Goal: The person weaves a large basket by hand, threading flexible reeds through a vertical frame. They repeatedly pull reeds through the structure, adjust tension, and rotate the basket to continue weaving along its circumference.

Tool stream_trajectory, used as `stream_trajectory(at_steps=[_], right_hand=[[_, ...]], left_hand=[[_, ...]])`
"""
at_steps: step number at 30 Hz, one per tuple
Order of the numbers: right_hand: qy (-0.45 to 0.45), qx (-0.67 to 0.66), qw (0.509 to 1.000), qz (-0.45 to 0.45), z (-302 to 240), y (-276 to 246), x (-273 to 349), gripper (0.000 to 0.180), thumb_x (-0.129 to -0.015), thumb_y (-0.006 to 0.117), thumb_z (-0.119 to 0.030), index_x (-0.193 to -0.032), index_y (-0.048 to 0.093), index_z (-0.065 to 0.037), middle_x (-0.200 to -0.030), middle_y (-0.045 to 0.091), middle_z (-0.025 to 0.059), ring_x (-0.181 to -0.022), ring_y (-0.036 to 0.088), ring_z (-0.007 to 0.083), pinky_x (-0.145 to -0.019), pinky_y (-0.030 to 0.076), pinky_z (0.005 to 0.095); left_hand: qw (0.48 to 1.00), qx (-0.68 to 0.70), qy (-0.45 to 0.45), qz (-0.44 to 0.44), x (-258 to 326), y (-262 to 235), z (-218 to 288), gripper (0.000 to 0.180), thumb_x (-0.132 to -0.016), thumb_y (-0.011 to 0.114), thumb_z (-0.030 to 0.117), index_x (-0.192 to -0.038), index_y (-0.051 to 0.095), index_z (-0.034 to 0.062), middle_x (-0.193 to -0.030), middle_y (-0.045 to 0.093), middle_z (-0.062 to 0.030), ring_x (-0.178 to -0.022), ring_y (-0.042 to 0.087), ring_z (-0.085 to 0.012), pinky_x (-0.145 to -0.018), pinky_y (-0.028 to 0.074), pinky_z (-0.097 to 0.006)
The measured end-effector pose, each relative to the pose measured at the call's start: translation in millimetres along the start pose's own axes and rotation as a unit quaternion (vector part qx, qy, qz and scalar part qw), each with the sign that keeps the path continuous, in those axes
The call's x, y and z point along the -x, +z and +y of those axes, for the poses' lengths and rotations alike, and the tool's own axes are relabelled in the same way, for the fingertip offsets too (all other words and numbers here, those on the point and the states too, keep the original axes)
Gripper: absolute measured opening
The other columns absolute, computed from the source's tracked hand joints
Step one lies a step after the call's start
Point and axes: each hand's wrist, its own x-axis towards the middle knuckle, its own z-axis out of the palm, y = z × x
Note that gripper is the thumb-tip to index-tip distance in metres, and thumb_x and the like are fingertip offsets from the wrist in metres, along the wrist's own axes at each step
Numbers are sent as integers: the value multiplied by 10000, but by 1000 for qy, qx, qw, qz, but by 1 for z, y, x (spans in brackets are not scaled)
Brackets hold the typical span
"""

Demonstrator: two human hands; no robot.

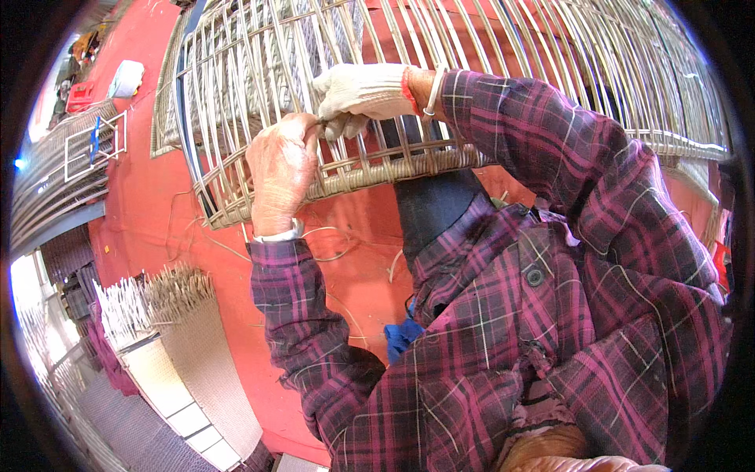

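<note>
A wicker panel (385, 171) of pale upright rods, bound along its lower edge by a thick woven rim, lies across the top of the view. My left hand (283, 169), bare, bends over its left part with thumb and fingers closed. My right hand (366, 92), in a white knitted glove with an orange-red cuff, comes from the right and is also closed. The fingertips of both hands meet among the rods, just above the rim. Whatever lies between them is hidden by the fingers. Thin pale strands (334, 230) trail below the rim by my left wrist.
Red sheeting (149, 206) covers the floor. At lower left stands a woven piece (206, 346) with loose rod ends sticking up. More wicker frames (59, 173) are stacked at far left, near a white roll (126, 79) and a red plastic object (80, 97). Blue cloth (403, 338) lies by my body.
</note>
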Motion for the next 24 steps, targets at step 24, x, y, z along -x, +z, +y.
stream_trajectory(at_steps=[24], right_hand=[[-85,26,991,98,-24,-8,51,59,-731,644,-110,-724,600,-71,-553,498,20,-491,487,188,-475,410,291]], left_hand=[[980,87,-49,171,-8,37,-4,111,-830,674,64,-931,714,38,-947,689,-103,-851,637,-242,-793,483,-337]])
